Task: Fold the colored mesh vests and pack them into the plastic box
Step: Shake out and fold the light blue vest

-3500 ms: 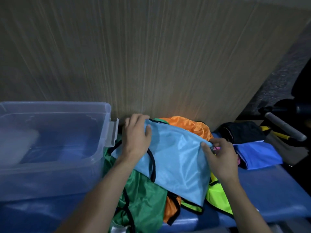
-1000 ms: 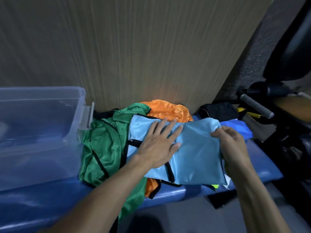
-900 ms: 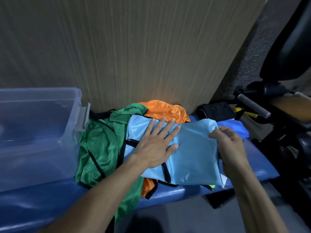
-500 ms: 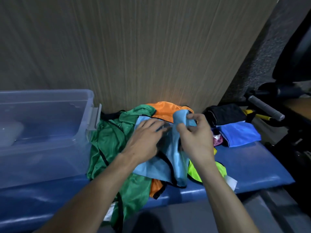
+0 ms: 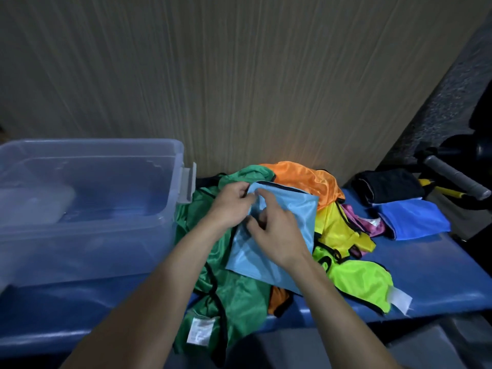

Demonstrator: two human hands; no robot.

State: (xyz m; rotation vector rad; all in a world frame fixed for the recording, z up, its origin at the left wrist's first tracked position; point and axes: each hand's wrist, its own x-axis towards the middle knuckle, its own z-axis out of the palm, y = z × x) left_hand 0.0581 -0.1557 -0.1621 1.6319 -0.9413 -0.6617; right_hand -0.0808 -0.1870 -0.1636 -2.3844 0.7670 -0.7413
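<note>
A light blue vest, folded in half, lies on top of a heap of vests on the blue bench. My left hand pinches its upper left corner. My right hand lies on the fold just beside it, fingers curled into the cloth. Under it are a green vest, an orange vest, a yellow vest and a neon green vest. The clear plastic box stands to the left, a pale folded item inside.
A folded royal blue cloth and a folded black one lie at the right of the bench, a pink piece beside them. A wooden panel rises behind. Dark equipment with a grey handle stands at far right.
My right hand has brought the vest's right half over to the left, folding it in two. Both hands now meet at its upper left corner. The yellow and neon vests are uncovered.
</note>
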